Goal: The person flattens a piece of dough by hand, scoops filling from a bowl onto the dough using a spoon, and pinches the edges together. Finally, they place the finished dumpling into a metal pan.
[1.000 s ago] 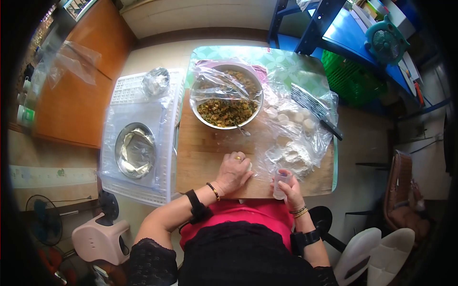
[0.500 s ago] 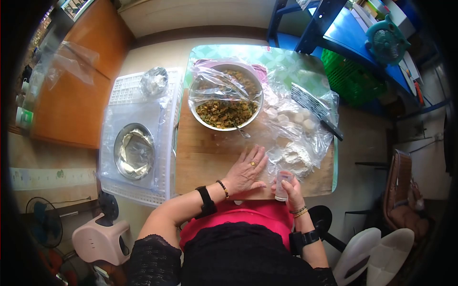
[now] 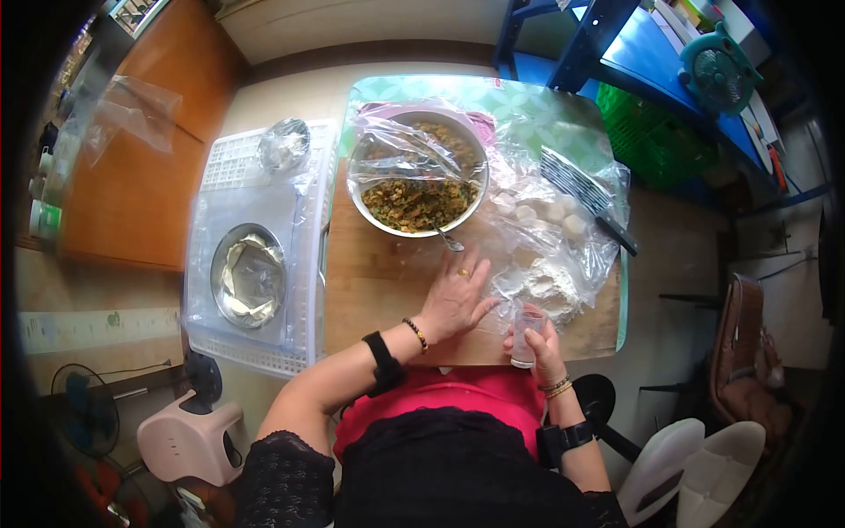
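My left hand [image 3: 451, 297] lies on the wooden board [image 3: 370, 299] with its fingers stretched out and apart, just below a spoon handle [image 3: 451, 242]. Wrapped round a clear glass [image 3: 525, 339], my right hand [image 3: 544, 348] is at the board's front edge. Above my right hand, a heap of white flour [image 3: 550, 286] rests on clear plastic. Round pale dough pieces [image 3: 554, 211] lie farther back under plastic film. A large white bowl [image 3: 356, 198] of chopped filling [image 3: 418, 207], partly covered with film, stands behind my left hand.
A knife [image 3: 613, 236] with a dark handle lies at the right on a striped wrapper. On the left, a white plastic rack [image 3: 308, 352] carries a metal bowl [image 3: 214, 277] lined with dough and a smaller film-covered bowl [image 3: 286, 145]. A pink stool [image 3: 180, 436] stands lower left.
My left hand has shifted slightly up and left over the board, its thumb lifting outward. The glass in my right hand has moved only slightly.
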The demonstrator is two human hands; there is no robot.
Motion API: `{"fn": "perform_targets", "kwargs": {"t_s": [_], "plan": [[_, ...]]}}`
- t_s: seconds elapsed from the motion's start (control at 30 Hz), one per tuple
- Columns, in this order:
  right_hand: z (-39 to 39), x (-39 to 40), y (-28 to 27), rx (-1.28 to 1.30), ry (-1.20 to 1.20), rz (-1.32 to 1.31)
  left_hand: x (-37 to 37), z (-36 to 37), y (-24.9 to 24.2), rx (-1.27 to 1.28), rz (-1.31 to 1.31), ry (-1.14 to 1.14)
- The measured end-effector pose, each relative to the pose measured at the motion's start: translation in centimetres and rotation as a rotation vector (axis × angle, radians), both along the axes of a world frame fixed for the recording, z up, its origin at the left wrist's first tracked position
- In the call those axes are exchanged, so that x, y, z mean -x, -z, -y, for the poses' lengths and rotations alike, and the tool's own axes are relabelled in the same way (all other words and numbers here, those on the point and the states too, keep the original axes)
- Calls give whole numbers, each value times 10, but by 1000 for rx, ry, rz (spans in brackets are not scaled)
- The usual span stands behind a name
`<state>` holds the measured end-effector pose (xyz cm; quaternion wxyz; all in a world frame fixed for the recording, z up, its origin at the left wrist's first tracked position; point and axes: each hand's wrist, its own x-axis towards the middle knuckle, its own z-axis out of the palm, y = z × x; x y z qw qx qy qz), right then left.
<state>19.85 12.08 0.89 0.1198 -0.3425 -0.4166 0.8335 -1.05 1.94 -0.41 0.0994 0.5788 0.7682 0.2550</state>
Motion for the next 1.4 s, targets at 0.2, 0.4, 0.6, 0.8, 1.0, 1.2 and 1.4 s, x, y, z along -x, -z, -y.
{"fn": "perform_targets", "kwargs": {"t_s": [0.2,0.4,0.6,0.8,1.0,1.2,1.4], "plan": [[1,1,-1,-50,-27,34,-2,-3,13,36,-49,-51],[5,6,-14,-68,-57,65,1,-5,8,-10,-75,-92],[18,36,-37,-1004,-332,196,25,28,-16,-273,282,-259],[51,91,-32,-1659,-656,119,25,98,-17,-246,517,-306],[49,121,-17,-1746,-593,253,3,120,-16,-231,577,-385],[22,133,7,-1599,-409,224,-7,100,-15,-116,376,-370],[21,112,-22,-1324,-274,262,-3,78,-7,-36,380,-212]]}}
